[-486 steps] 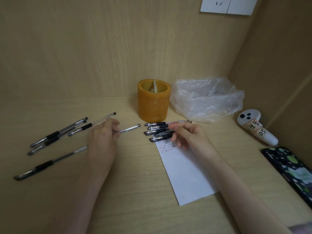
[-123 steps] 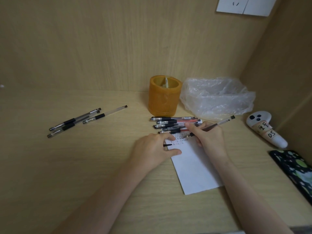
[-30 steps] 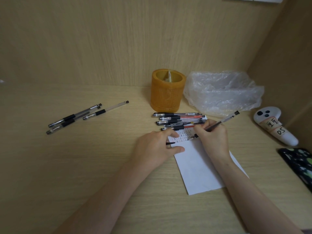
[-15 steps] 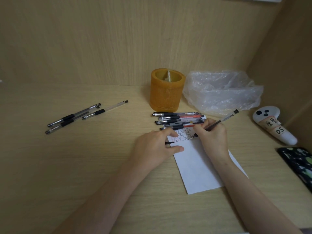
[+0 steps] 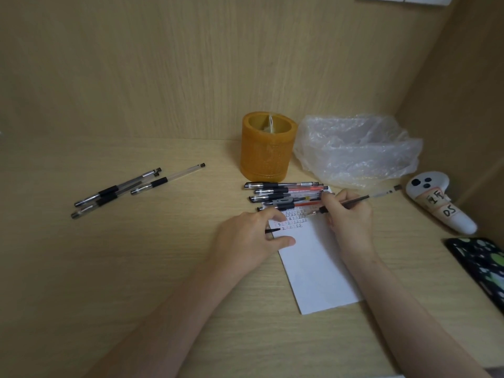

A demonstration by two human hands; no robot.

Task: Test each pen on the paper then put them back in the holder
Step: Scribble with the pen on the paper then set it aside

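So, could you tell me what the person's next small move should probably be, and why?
Probably cap the pen. The right hand grips an uncapped clear-barrelled pen with its tip at rows of scribbles on the white paper sheet, while the left hand holds a black pen cap. Then it likely joins the pens lying before the orange cylindrical holder.

Right hand [image 5: 349, 214] holds pen [image 5: 360, 199] on paper [image 5: 313, 263].
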